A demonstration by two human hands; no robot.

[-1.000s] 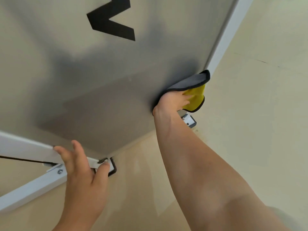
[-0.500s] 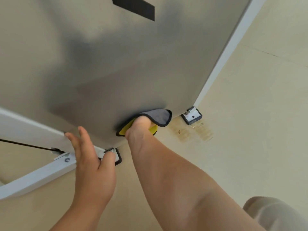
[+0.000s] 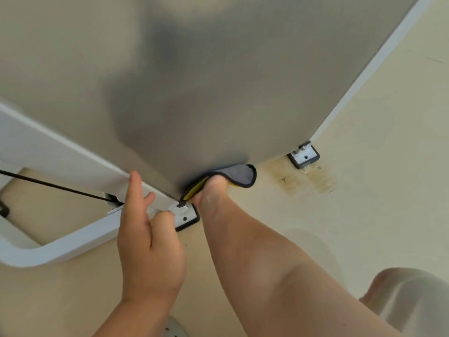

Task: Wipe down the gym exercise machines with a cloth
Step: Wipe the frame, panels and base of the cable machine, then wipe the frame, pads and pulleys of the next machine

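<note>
- Microfibre cloth (image 3: 239, 175), grey over yellow, sits at the bottom edge of the grey machine panel (image 3: 218, 93), pressed there by the right hand (image 3: 211, 190). Fingers are buried under the fold, so curled or flat, I cannot tell.
- Watch that loose fold: it could snag on the bolted foot plate (image 3: 185, 217) just beside it and pull free.
- Left hand (image 3: 148, 239), fingers spread and holding nothing, lies by the white frame (image 3: 60, 152); a slip could bang knuckles on that plate.
- Run off the edge and the cloth drags over the stained floor (image 3: 308, 178), likely picking up grit.
</note>
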